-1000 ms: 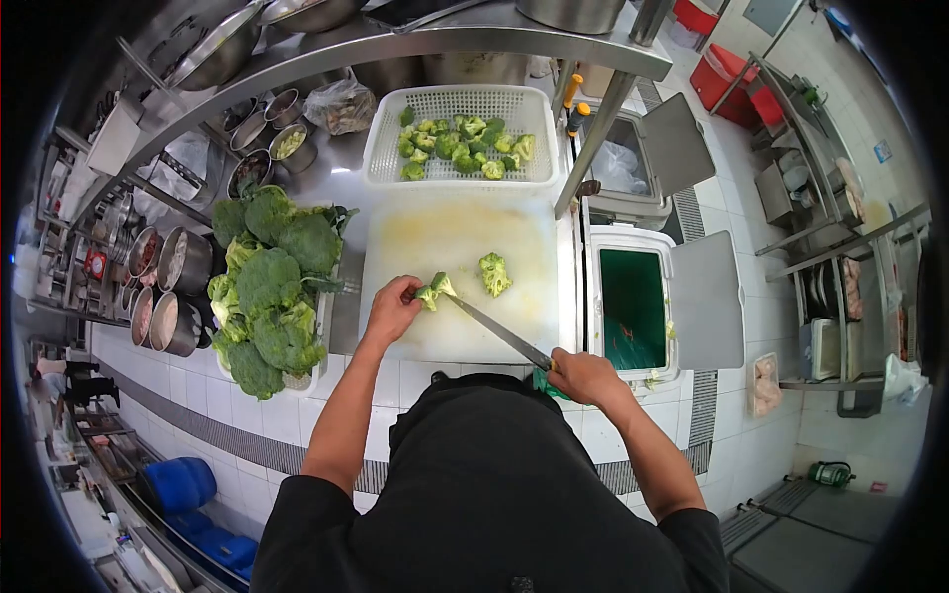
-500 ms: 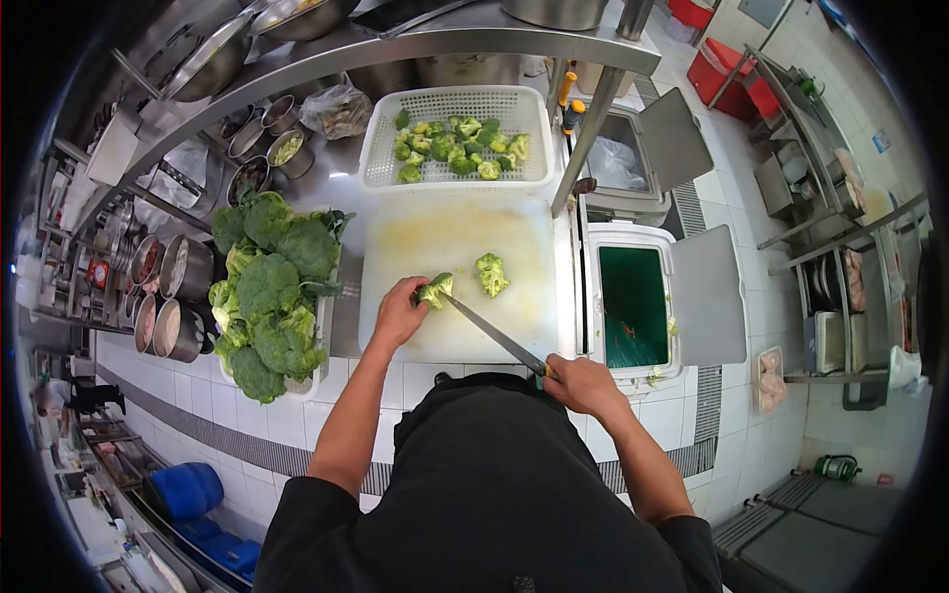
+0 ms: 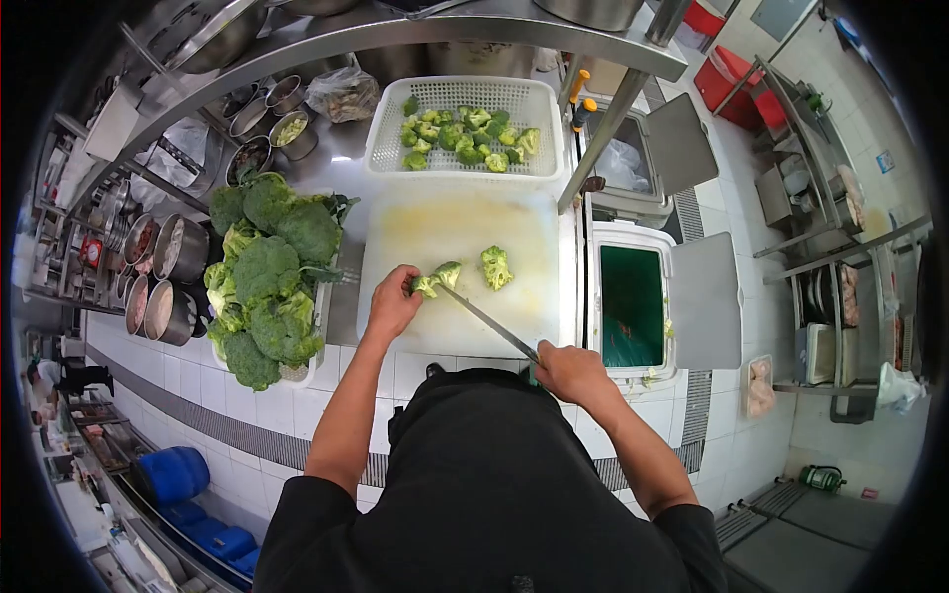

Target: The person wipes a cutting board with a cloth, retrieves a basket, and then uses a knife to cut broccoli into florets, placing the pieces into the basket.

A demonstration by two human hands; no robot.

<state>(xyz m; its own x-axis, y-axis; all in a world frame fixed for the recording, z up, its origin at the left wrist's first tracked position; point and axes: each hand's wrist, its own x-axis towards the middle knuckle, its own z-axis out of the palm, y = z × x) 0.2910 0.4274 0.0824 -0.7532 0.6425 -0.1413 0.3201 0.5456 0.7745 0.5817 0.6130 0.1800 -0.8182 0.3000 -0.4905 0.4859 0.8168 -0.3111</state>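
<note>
My left hand (image 3: pixel 394 302) is closed on a small broccoli floret (image 3: pixel 424 286) at the left part of the white cutting board (image 3: pixel 415 218). Just right of it, a second cut floret (image 3: pixel 449 273) lies against the tip of the kitchen knife (image 3: pixel 490 324). My right hand (image 3: pixel 573 373) is wrapped round the knife's handle at the board's near edge, the blade slanting up and left. A larger broccoli piece (image 3: pixel 496 267) rests apart on the board. Whole broccoli heads (image 3: pixel 265 267) are heaped in a white container to the left.
Behind the board stands a white perforated basket (image 3: pixel 465 169) with several florets. At the right is an open bin (image 3: pixel 633 306) with a green inside. Steel pots (image 3: pixel 173 316) sit at the left, and a metal shelf (image 3: pixel 445 33) spans above the back.
The broccoli piece at the knife is now in two parts, with a gap between them. My left hand has shifted slightly left with one part.
</note>
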